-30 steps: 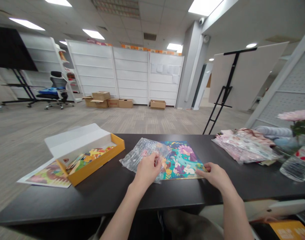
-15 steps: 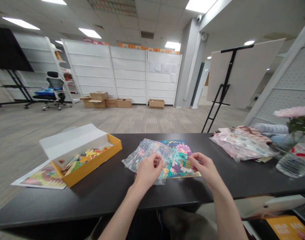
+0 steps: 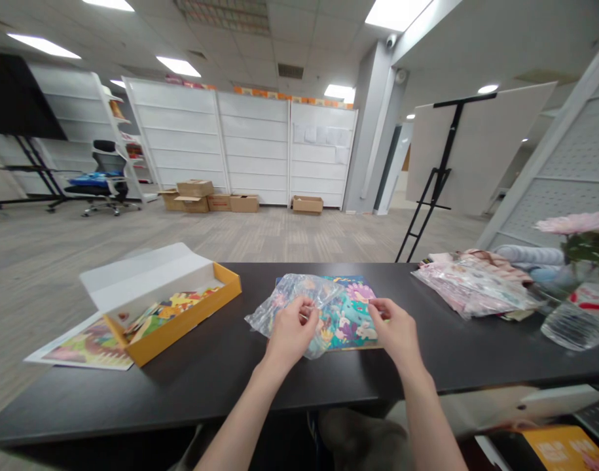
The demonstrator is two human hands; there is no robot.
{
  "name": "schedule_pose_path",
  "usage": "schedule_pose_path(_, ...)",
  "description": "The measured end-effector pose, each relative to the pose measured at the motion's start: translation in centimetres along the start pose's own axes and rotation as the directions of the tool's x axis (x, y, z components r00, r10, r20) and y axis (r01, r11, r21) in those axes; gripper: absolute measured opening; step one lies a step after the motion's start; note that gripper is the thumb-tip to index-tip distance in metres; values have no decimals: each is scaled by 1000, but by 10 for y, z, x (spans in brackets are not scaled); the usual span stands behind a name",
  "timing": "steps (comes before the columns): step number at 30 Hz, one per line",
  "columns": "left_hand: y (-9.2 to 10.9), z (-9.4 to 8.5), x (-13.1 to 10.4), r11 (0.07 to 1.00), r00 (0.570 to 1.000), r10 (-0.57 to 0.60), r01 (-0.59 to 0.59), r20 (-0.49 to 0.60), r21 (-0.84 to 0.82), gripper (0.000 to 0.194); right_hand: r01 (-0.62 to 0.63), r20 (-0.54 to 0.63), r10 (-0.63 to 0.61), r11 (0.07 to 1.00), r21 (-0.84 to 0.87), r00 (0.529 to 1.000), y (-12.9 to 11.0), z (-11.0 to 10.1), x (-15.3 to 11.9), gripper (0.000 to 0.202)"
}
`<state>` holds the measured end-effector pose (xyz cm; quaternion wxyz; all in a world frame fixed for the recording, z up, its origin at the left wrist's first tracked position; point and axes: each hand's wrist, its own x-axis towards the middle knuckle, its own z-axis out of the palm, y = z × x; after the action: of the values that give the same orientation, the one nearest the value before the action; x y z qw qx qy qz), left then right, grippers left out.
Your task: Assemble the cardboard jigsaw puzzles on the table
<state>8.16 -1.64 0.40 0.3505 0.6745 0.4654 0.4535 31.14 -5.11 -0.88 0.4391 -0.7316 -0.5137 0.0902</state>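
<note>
My left hand point(image 3: 290, 330) is closed in a pinch on a crinkled clear plastic bag point(image 3: 274, 301), which droops over the left part of a colourful picture board point(image 3: 351, 327). The board lies flat on the black table point(image 3: 220, 379) and shows rabbits, plants and a purple shape on blue-green. Over its right side, my right hand point(image 3: 396, 329) has thumb and fingers drawn together. Whether anything small sits between those fingertips cannot be made out.
To the left stands an open yellow box point(image 3: 191, 328) of colourful cut pieces, beside a printed sheet point(image 3: 86, 347). Plastic-wrapped cloth items point(image 3: 476, 288) and a clear vase point(image 3: 574, 320) with pink flowers are at the right. An easel point(image 3: 444, 157) stands behind the table.
My right hand has turned slightly and its fingers have drawn closer together. The plastic bag has shifted slightly right and changed its folds, still in my left hand.
</note>
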Motion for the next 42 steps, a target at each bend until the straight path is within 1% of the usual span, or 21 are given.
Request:
schedule_pose_path(1,0,-1,0,1000,1000,-5,5,1,-8,18,-44,-51,35,984,-171,998,11,-8,4,33)
schedule_pose_path(2,0,-3,0,1000,1000,-9,9,2,-18,19,-62,-62,45,948,-313,997,21,-14,7,35)
schedule_pose_path(3,-1,-3,0,999,1000,-14,14,3,-31,20,-85,-56,68,906,-414,996,31,-18,10,38)
schedule_pose_path(4,-1,-4,1,999,1000,-19,19,6,-48,21,-91,-39,82,873,-480,996,38,-21,12,40)
schedule_pose_path(6,-4,-5,2,995,999,-30,31,14,-94,23,-80,-2,93,843,-533,996,47,-21,13,40)
schedule_pose_path(8,-6,-5,2,990,999,-34,36,23,-138,25,-67,11,85,852,-519,996,51,-17,13,36)
schedule_pose_path(12,-7,-4,3,985,998,-39,46,42,-169,27,-74,-40,64,909,-410,997,48,-12,15,33)
schedule_pose_path(16,-7,-1,4,984,998,-33,43,60,-172,24,-85,-91,69,979,-183,993,44,-15,19,31)
schedule_pose_path(19,-8,2,5,986,999,-31,37,37,-161,21,-102,-109,100,995,-17,989,46,-16,21,34)
schedule_pose_path(22,-7,4,5,988,999,-35,39,35,-148,20,-122,-92,129,989,79,987,53,-15,25,36)
schedule_pose_path(25,-5,4,5,987,998,-34,42,51,-158,21,-138,-32,141,988,74,990,59,-12,28,38)
schedule_pose_path(27,-4,4,4,986,998,-30,39,58,-162,21,-125,-10,125,991,39,992,58,-11,30,37)
schedule_pose_path(31,-3,2,3,987,998,-17,28,66,-156,22,-64,-8,64,994,-92,998,47,-9,35,32)
schedule_pose_path(33,-3,1,3,989,998,-18,28,64,-147,22,-52,-20,50,991,-122,999,43,-10,38,29)
schedule_pose_path(35,-4,-2,3,991,998,-23,30,52,-129,21,-70,-56,66,995,-70,996,39,-12,38,28)
schedule_pose_path(36,-4,-3,3,992,999,-23,28,43,-120,21,-81,-67,81,997,0,994,37,-13,37,30)
schedule_pose_path(37,-4,-4,3,993,999,-20,24,33,-113,21,-91,-59,97,991,95,994,34,-14,34,32)
schedule_pose_path(38,-3,-6,3,994,1000,-16,18,24,-107,21,-100,-27,107,974,202,994,29,-13,30,34)
schedule_pose_path(40,-2,-7,2,996,1000,-4,5,12,-92,20,-121,101,87,910,396,991,15,-8,20,40)
schedule_pose_path(42,1,-8,2,998,1000,10,-10,3,-59,18,-146,245,27,865,480,969,-4,3,7,43)
